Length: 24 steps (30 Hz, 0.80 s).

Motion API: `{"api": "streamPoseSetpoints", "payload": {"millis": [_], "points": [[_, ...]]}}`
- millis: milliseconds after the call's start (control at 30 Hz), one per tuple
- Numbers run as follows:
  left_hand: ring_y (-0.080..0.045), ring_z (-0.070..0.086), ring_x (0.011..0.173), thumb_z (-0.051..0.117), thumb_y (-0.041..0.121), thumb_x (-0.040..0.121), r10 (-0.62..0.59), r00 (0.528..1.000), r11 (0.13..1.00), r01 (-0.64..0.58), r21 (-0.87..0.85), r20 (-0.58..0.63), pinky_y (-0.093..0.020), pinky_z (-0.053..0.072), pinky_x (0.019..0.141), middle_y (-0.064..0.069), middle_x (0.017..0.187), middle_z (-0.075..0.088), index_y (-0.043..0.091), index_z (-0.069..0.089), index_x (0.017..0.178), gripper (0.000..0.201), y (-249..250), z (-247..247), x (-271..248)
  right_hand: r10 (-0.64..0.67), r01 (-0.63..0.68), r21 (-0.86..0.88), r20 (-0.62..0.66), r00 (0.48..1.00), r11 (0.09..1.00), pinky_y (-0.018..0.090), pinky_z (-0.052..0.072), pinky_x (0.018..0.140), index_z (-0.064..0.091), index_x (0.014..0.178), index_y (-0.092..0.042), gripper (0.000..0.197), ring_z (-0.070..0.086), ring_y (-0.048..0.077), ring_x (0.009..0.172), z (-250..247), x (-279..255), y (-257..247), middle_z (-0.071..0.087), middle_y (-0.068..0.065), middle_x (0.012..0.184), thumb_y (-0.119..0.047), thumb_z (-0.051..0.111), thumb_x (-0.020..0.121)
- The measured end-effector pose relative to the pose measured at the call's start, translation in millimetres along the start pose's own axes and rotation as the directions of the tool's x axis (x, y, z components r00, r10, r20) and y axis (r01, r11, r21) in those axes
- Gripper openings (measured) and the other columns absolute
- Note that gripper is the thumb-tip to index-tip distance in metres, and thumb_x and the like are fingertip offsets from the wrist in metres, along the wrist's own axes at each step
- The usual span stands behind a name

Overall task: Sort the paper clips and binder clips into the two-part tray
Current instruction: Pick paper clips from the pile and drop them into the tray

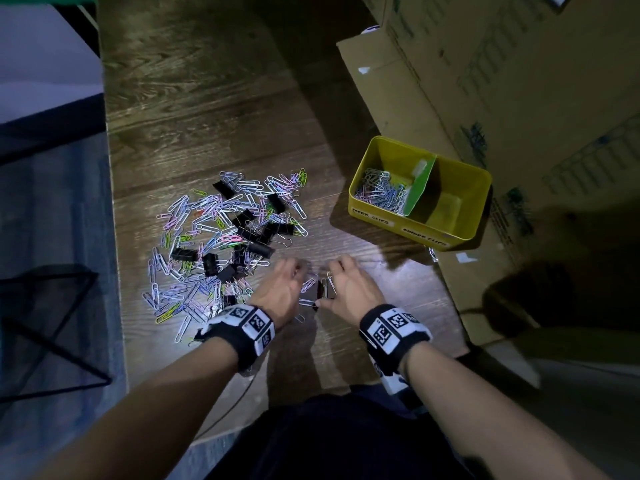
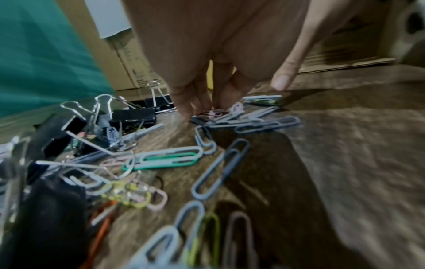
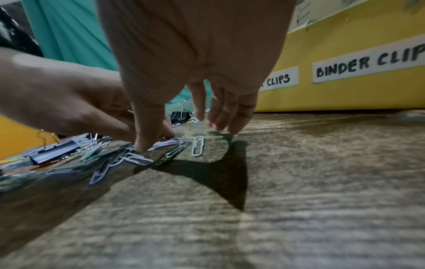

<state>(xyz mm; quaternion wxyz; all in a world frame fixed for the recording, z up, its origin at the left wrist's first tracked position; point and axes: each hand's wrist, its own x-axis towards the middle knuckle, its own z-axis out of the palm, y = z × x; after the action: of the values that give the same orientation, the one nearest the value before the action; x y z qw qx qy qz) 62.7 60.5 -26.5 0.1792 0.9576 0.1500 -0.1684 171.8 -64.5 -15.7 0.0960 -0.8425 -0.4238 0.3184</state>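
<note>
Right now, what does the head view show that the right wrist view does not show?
Only the head view shows inside the yellow tray: paper clips lie in the left part, the right part looks empty. It also shows the whole pile. Only the right wrist view makes the BINDER CLIPS label readable. Both show the left hand and right hand close together over clips on the table.

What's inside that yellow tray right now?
The yellow tray has a green divider. The left part holds a heap of paper clips. The right part looks empty, with no binder clips, though its near corner lies in shadow.
</note>
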Motion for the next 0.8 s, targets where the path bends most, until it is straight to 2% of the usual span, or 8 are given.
{"api": "streamPoseSetpoints", "payload": {"millis": [67,133,233,333,433,567,667,800], "points": [[-0.030,0.046,0.115,0.038,0.015,0.077,0.088,0.996,0.996,-0.088,-0.032,-0.008,-0.044,0.044,0.096,-0.014,0.126,0.050,0.004,0.049,0.129,0.054,2,6,-12,0.051,-0.052,-0.024,-0.031,0.998,0.998,0.039,0.039,0.102,0.034,0.137,-0.012,0.085,0.036,0.029,0.124,6,-1,0,0.036,0.012,0.133,-0.046,0.075,0.071],[-0.029,0.052,0.106,0.041,0.009,0.074,0.105,0.990,0.990,-0.113,-0.085,-0.093,-0.044,0.047,0.091,-0.013,0.117,0.055,0.006,0.053,0.124,0.052,-2,10,-21,0.056,-0.057,-0.035,-0.014,0.998,0.998,0.039,0.038,0.104,0.028,0.141,-0.008,0.095,0.032,0.030,0.126,15,-4,-2,0.031,0.014,0.134,-0.048,0.077,0.069],[-0.022,0.049,0.102,0.045,-0.002,0.074,-0.050,0.979,0.989,0.021,-0.149,-0.196,-0.035,0.046,0.090,-0.008,0.112,0.053,0.019,0.049,0.125,0.056,-4,6,-35,0.002,0.001,-0.051,0.068,0.998,0.999,0.040,0.037,0.106,0.020,0.146,-0.007,0.099,0.028,0.031,0.129,27,-7,-9,0.025,0.015,0.139,-0.045,0.075,0.073],[-0.027,0.041,0.112,0.048,0.000,0.078,-0.233,0.968,0.971,0.224,-0.087,-0.096,-0.037,0.040,0.100,-0.013,0.123,0.043,0.014,0.035,0.137,0.061,4,8,-41,-0.074,0.077,-0.036,0.090,0.993,0.996,0.039,0.036,0.107,0.022,0.146,-0.009,0.096,0.027,0.031,0.131,31,-7,-13,0.023,0.015,0.139,-0.040,0.077,0.073],[-0.028,0.036,0.118,0.055,-0.001,0.080,-0.237,0.971,0.968,0.239,-0.078,0.034,-0.036,0.037,0.102,-0.014,0.131,0.037,0.010,0.029,0.140,0.067,16,21,-32,-0.098,0.100,-0.043,0.054,0.994,0.994,0.036,0.032,0.106,0.018,0.146,-0.008,0.100,0.027,0.030,0.130,32,-6,-16,0.024,0.015,0.140,-0.037,0.078,0.072],[-0.027,0.043,0.112,0.076,0.012,0.062,-0.211,0.977,0.953,0.204,-0.225,-0.006,-0.037,0.043,0.096,-0.011,0.124,0.042,0.010,0.037,0.135,0.083,20,17,-18,-0.043,0.042,-0.068,-0.004,0.999,0.997,0.035,0.029,0.107,0.014,0.147,-0.002,0.106,0.029,0.031,0.128,33,-6,-19,0.026,0.016,0.139,-0.044,0.075,0.071],[-0.028,0.039,0.116,0.071,0.017,0.069,-0.335,0.941,0.919,0.315,-0.236,-0.050,-0.039,0.041,0.100,-0.011,0.125,0.039,0.013,0.039,0.134,0.073,9,8,-26,-0.008,0.007,-0.124,-0.005,1.000,0.992,0.036,0.027,0.107,0.017,0.145,0.001,0.111,0.029,0.032,0.125,35,-10,-24,0.026,0.018,0.137,-0.054,0.074,0.068],[-0.033,0.037,0.117,0.062,0.020,0.076,-0.353,0.934,0.922,0.358,-0.147,0.060,-0.039,0.036,0.102,-0.014,0.128,0.035,0.014,0.030,0.139,0.071,16,9,-32,-0.032,0.037,-0.087,0.057,0.998,0.996,0.038,0.040,0.098,0.026,0.140,-0.001,0.081,0.035,0.034,0.120,39,-11,-32,0.029,0.019,0.130,-0.022,0.071,0.076]]}}
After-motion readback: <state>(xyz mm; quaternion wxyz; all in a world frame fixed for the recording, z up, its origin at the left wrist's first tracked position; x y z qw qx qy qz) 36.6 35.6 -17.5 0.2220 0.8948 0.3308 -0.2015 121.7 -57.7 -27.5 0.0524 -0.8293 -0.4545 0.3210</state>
